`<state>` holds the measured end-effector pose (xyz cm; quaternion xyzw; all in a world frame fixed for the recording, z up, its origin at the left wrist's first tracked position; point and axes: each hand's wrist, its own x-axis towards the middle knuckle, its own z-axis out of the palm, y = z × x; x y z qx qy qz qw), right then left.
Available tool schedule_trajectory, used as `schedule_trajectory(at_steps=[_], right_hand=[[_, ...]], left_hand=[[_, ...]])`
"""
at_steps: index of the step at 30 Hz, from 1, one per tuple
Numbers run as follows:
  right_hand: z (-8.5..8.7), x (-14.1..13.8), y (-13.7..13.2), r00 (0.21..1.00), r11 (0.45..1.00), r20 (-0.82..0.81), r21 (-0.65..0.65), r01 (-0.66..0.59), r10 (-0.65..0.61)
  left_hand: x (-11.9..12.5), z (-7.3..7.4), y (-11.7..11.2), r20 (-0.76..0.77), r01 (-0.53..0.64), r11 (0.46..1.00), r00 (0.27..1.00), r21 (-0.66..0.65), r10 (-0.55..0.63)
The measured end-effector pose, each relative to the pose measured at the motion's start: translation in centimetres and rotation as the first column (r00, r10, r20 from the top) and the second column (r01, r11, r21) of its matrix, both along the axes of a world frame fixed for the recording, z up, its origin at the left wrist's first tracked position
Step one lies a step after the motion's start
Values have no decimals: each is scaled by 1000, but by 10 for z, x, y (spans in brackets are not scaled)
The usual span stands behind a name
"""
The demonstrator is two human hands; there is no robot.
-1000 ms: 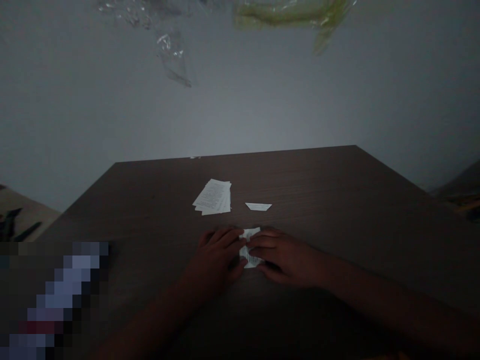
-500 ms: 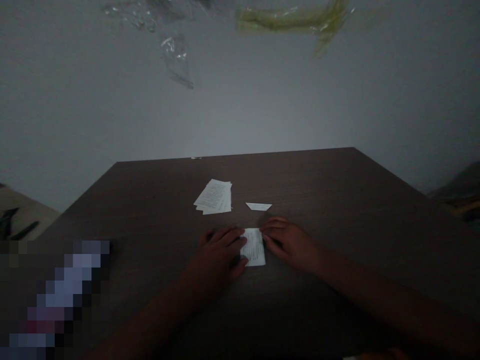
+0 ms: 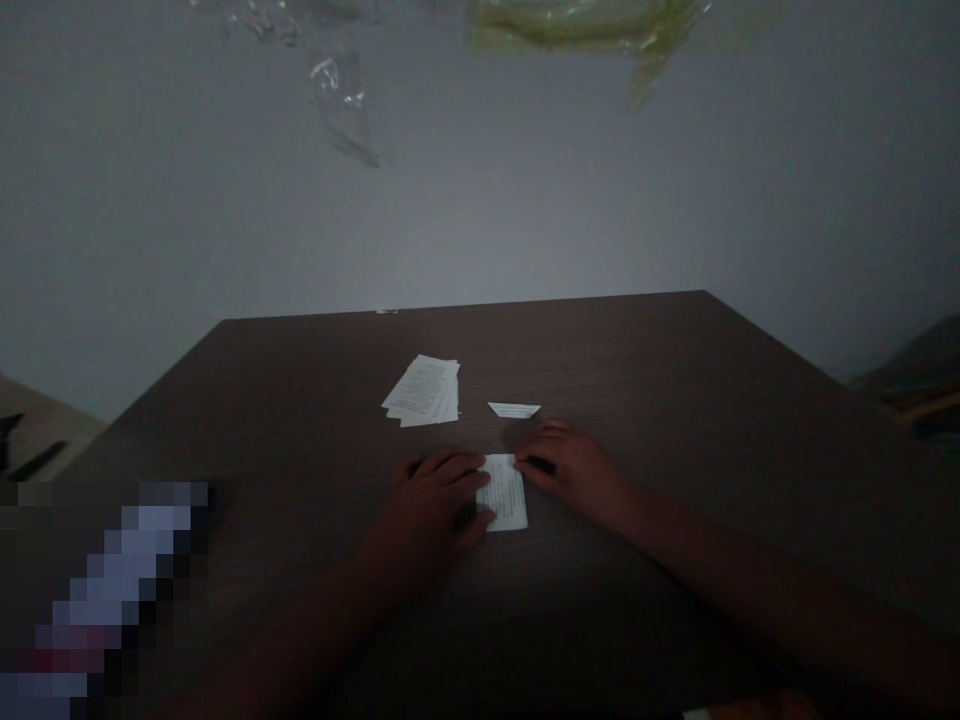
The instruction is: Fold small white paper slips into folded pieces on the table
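Note:
A small folded sheet of printed white paper [image 3: 507, 492] lies flat on the dark wooden table [image 3: 675, 400]. My left hand [image 3: 435, 505] rests on its left edge, fingers stretched flat and pressing it down. My right hand [image 3: 574, 467] sits at the paper's upper right corner, fingers curled with the tips touching the corner. Just beyond them lies a small folded white paper piece [image 3: 514, 409] shaped like a flat boat. A fanned stack of printed paper slips [image 3: 424, 391] sits further back and to the left.
The table's far edge meets a pale wall. Clear plastic [image 3: 341, 95] and a greenish plastic bag [image 3: 585, 25] hang on the wall above. A blurred-out patch [image 3: 105, 590] covers the near left. Dark objects [image 3: 30, 455] lie on a surface at the far left.
My right hand slid off the paper to its upper right corner, uncovering the sheet, which now lies flat. My left hand stayed on the left edge.

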<state>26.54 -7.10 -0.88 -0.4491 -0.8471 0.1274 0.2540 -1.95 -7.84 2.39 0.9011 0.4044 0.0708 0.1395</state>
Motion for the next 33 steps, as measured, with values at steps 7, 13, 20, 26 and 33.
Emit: schedule_trajectory(at_steps=[7, 13, 20, 26, 33], right_hand=[[0, 1, 3, 1000, 999, -11, -39, -3, 3], [4, 5, 0, 999, 997, 15, -75, -29, 30], [11, 8, -10, 997, 994, 75, -111, -24, 32], [21, 8, -18, 994, 987, 97, -156, -27, 43], [23, 6, -24, 993, 985, 108, -168, -26, 44]], left_hand=[[-2, 0, 2, -2, 7, 1000, 1000, -24, -7], [-3, 0, 4, -1, 9, 1000, 1000, -3, -9], [-4, -1, 6, 7, -1, 1000, 1000, 5, 0], [-6, 5, 6, -18, -3, 999, 1000, -41, 2], [-15, 5, 11, 0, 39, 996, 999, -78, -40]])
